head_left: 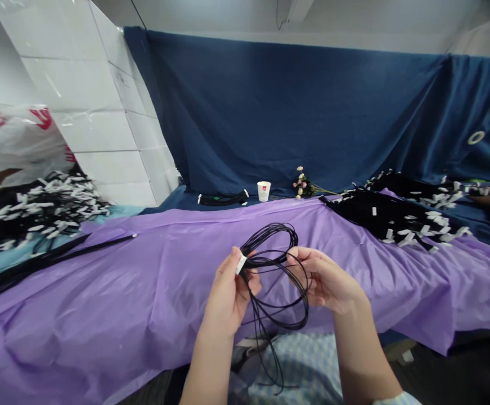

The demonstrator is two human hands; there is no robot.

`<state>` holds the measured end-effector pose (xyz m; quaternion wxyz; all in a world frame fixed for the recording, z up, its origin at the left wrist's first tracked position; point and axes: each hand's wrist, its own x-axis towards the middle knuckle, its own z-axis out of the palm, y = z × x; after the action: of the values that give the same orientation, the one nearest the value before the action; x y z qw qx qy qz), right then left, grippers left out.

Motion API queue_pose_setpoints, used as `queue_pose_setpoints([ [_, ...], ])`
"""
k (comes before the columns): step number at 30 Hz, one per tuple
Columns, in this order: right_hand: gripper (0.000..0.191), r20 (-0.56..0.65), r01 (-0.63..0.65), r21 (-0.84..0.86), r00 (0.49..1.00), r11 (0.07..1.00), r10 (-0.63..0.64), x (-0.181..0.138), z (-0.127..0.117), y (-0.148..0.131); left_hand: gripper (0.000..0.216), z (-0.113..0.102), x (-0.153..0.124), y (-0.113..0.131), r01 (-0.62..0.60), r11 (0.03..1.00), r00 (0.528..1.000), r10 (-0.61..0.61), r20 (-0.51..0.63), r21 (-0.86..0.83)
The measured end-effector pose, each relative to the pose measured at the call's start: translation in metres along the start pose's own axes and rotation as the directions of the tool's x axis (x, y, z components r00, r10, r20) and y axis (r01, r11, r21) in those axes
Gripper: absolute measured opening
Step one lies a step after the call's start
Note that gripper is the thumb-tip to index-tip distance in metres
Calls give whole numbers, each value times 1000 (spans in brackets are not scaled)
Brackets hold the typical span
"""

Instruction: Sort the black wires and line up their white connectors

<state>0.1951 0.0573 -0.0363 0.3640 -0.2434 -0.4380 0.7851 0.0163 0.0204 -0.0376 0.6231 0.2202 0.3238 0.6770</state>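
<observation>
So the cord [265, 262] is being held up just below center of the frame, in front of the purple cloth [164, 270]. It's being pinched at its white tag [241, 264] by the left hand [231, 289], probably so it isn't coming undone. Its far side is being gripped lightly by the right hand [324, 278] (presumably so it's not getting tangled). Both hands are being angled inward from the bottom edge, fingers curled.

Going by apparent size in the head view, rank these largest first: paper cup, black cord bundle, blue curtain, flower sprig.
1. Blue curtain
2. Black cord bundle, looking bigger for being nearer the camera
3. Flower sprig
4. Paper cup
</observation>
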Motion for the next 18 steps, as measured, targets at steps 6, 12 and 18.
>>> queue_pose_setpoints([
  [6, 24, 46, 82, 65, 995, 994, -85, -5, -15, -6, 50, -6, 3, 6, 7, 1000, 1000, -7, -5, -27],
  [12, 14, 119, 350, 84, 926, 933, -358, -13, -22, -12, 46, -9, 6, 7, -20, 999, 999, 19, -32, -30],
  [18, 21, 1, 550, -123, 833, 826, -554, -14, -23, -5, 46, -9, 6, 4, -8, 1000, 999, 8, -43, 8],
])
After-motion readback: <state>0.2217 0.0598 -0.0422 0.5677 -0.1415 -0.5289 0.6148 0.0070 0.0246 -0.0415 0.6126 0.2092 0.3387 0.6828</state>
